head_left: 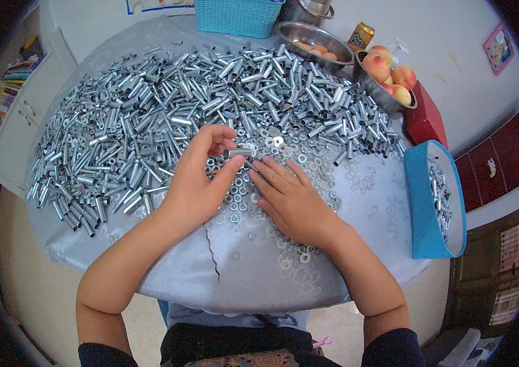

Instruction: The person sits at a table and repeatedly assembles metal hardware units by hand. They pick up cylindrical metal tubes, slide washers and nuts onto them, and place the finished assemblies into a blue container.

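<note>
We note a short metal tube (237, 152), silvery and cylindrical with a shiny ribbed surface, lying roughly level just above the scatter of washers (244, 202) at the centre of the bench (363, 202). It is one of the same kind as the big heap of tubes (168, 104) that covers the far half of the bench. The tube is pinched by the left hand (195, 183): thumb below, fingers (217, 136) curled over from above, closed on its left end. The left forearm comes up from the near edge of the bench, wrist bent inward.

The right hand (290, 199) lies palm down on the washers, just to the right of the tube, its fingers (265, 174) stretched out flat and slightly spread, holding nothing; the fingertips point at the tube and come very close to its underside, though we cannot tell whether they touch.

To the right of the washers, at the bench edge, stands a blue box (424, 202) holding more tubes. Beyond the heap: a teal basket (235, 17), a steel bowl (308, 32) and a bowl of peaches (391, 76).
</note>
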Available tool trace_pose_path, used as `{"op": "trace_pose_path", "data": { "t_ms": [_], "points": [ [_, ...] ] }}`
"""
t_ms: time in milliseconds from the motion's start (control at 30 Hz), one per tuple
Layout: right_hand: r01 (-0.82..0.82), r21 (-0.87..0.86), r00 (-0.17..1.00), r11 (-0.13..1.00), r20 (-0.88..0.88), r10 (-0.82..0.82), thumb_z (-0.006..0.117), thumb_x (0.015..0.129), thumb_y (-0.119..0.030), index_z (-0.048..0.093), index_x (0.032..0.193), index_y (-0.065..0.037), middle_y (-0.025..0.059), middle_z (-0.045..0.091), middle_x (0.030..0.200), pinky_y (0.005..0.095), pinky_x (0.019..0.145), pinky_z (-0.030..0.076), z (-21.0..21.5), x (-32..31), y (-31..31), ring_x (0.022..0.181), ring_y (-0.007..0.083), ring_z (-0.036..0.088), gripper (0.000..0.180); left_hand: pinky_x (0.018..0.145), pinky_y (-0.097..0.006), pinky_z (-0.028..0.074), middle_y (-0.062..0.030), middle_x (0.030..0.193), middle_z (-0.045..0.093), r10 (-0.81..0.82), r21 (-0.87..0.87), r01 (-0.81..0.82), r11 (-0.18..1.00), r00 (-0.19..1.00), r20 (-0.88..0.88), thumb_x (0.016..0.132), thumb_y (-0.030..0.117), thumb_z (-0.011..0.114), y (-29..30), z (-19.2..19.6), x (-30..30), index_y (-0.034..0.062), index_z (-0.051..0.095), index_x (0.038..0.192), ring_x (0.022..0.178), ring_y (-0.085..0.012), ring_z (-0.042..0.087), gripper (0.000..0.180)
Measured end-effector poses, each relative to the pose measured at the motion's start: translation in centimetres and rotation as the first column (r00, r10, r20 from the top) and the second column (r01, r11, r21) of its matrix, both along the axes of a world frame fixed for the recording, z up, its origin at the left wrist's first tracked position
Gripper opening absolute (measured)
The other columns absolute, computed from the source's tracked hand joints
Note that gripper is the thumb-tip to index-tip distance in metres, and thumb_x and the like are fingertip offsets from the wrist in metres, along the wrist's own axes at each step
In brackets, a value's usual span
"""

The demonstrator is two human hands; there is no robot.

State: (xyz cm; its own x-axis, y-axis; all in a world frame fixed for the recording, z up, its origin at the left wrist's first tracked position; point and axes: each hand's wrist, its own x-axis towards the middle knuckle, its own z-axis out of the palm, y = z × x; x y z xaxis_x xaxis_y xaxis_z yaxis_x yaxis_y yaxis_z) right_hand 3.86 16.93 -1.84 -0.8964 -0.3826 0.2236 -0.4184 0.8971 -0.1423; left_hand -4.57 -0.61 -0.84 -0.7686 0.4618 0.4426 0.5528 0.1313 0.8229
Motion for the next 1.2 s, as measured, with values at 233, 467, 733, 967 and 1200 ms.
{"op": "trace_pose_path", "data": {
  "t_ms": [233,467,733,967,1200],
  "points": [
    [0.011,-0.297,1.000,0.955,-0.010,-0.015,0.064,0.072,-0.011,0.059,0.095,-0.003,0.0119,0.055,0.103,0.0391,0.084,0.041,0.4,0.2,1.1,0.096,0.0287,0.052,0.025,0.079,-0.029,0.041,-0.0107,0.091,0.053,0.058,0.040,-0.055,0.998,0.994,-0.097,0.077,0.004,0.059,0.1,-0.3,0.3,0.0000,0.044,0.101,0.086,-0.0188,0.052,0.029],
    [0.070,-0.299,0.994,0.952,-0.057,-0.091,0.064,0.072,-0.011,0.060,0.091,-0.004,0.0121,0.057,0.100,0.0385,0.081,0.042,0.4,0.7,0.7,0.093,0.0291,0.053,0.021,0.082,-0.028,0.040,-0.0071,0.093,0.050,-0.135,0.170,0.107,0.980,0.977,0.166,0.074,-0.005,0.059,0.3,-0.8,0.4,0.0031,0.038,0.103,0.089,-0.0155,0.052,0.037],
    [0.000,-0.234,0.992,0.972,-0.125,-0.031,0.062,0.073,-0.014,0.059,0.093,-0.003,0.0115,0.057,0.099,0.0382,0.084,0.040,0.5,0.9,0.3,0.097,0.0275,0.052,0.022,0.080,-0.029,0.042,-0.0080,0.091,0.053,-0.186,0.215,0.140,0.966,0.960,0.210,0.074,0.000,0.061,0.5,-1.1,0.8,0.0029,0.040,0.100,0.087,-0.0147,0.054,0.033],
    [0.107,-0.304,0.994,0.947,0.021,-0.105,0.062,0.073,-0.016,0.057,0.080,-0.005,0.0099,0.056,0.080,0.0382,0.075,0.041,1.0,1.3,1.0,0.082,0.0281,0.053,0.014,0.074,-0.029,0.044,-0.0090,0.086,0.055,-0.077,-0.031,0.075,0.997,0.996,-0.047,0.071,0.006,0.067,0.0,-0.2,0.8,0.0025,0.044,0.097,0.082,-0.0174,0.056,0.035],
    [0.123,-0.318,0.984,0.940,-0.082,-0.157,0.063,0.073,-0.017,0.057,0.085,-0.004,0.0103,0.055,0.088,0.0383,0.074,0.040,0.2,1.6,0.6,0.082,0.0283,0.051,0.018,0.076,-0.032,0.042,-0.0080,0.087,0.057,-0.098,-0.098,0.083,0.992,0.982,-0.163,0.068,0.006,0.068,0.0,-0.9,1.2,0.0023,0.046,0.101,0.082,-0.0224,0.056,0.040]
  ]
}}
